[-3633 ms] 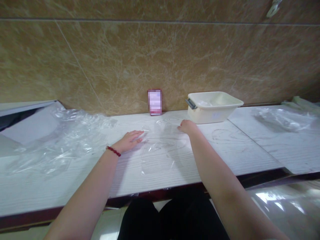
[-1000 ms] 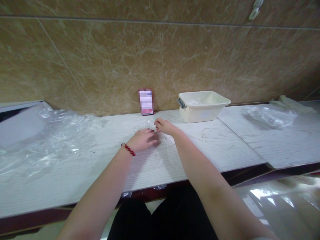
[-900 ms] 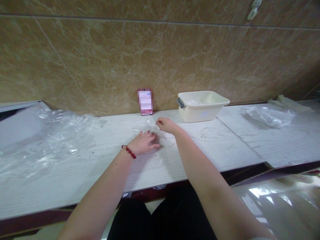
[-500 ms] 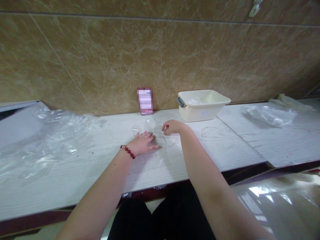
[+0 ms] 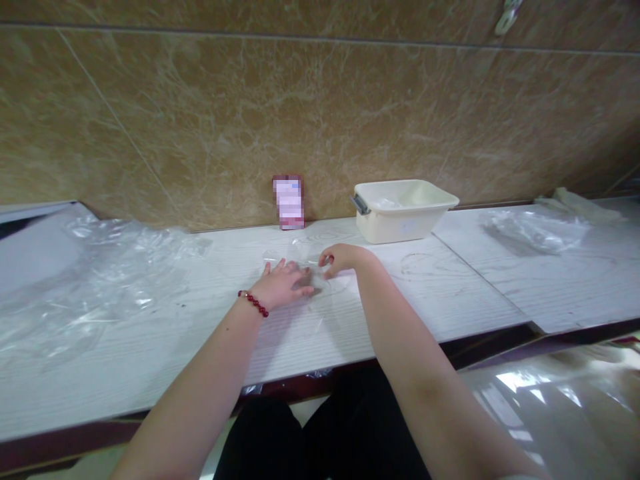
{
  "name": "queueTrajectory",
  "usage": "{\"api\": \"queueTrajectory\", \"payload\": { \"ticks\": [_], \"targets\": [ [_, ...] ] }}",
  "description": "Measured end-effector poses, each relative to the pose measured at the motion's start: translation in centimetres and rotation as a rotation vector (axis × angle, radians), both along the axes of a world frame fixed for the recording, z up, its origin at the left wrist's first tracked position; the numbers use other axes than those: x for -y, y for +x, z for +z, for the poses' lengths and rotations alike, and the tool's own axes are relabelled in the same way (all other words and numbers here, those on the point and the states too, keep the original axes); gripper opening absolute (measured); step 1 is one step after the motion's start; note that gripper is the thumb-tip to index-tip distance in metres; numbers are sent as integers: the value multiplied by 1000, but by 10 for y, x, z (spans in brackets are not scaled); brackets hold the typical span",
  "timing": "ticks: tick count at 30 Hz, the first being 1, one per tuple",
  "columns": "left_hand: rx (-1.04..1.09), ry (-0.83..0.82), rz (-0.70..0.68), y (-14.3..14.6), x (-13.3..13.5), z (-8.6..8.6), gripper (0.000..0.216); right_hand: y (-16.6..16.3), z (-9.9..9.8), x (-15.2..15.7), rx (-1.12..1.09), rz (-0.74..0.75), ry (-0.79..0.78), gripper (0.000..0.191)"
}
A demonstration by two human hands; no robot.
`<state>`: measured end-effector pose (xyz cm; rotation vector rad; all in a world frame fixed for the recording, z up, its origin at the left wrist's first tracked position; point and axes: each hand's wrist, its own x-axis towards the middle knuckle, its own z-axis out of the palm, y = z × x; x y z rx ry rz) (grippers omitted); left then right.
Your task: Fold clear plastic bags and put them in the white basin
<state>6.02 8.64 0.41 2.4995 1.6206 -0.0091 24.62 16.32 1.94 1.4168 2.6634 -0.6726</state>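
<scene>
A clear plastic bag [image 5: 324, 308] lies flat on the white wood-grain tabletop in front of me, its outline hard to make out. My left hand [image 5: 284, 284], wearing a red bead bracelet [image 5: 256, 304], rests on the left part of the bag with its fingers spread. Just to the right, my right hand [image 5: 341, 259] hovers at or touches the bag's upper part. Its thumb and index finger are curled but stand apart, with a gap between them. Whether the fingertips touch the film I cannot tell.
A cream plastic tub [image 5: 395, 227] with a grey handle stands behind my right hand. Against the wall leans a blurred-out phone-like object [image 5: 289, 203]. Crumpled clear bags [image 5: 125, 267] spread over the left side, and more clear plastic [image 5: 537, 230] lies at the right.
My right thumb and index finger have parted from a near pinch, and the hand has shifted slightly left. My left hand stays spread on the bag.
</scene>
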Motion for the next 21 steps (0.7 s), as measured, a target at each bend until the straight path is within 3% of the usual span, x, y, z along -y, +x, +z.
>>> {"api": "queueTrajectory", "payload": {
  "ticks": [14, 17, 21],
  "targets": [
    [-18, -84, 35, 1, 2, 0, 63, 1, 5, 4, 33, 23, -30, 59],
    [-12, -82, 40, 2, 2, 0, 63, 1, 4, 3, 5, -18, 41, 52],
    [-10, -62, 32, 2, 3, -1, 62, -2, 0, 0, -14, -161, 215, 28]
  ]
}}
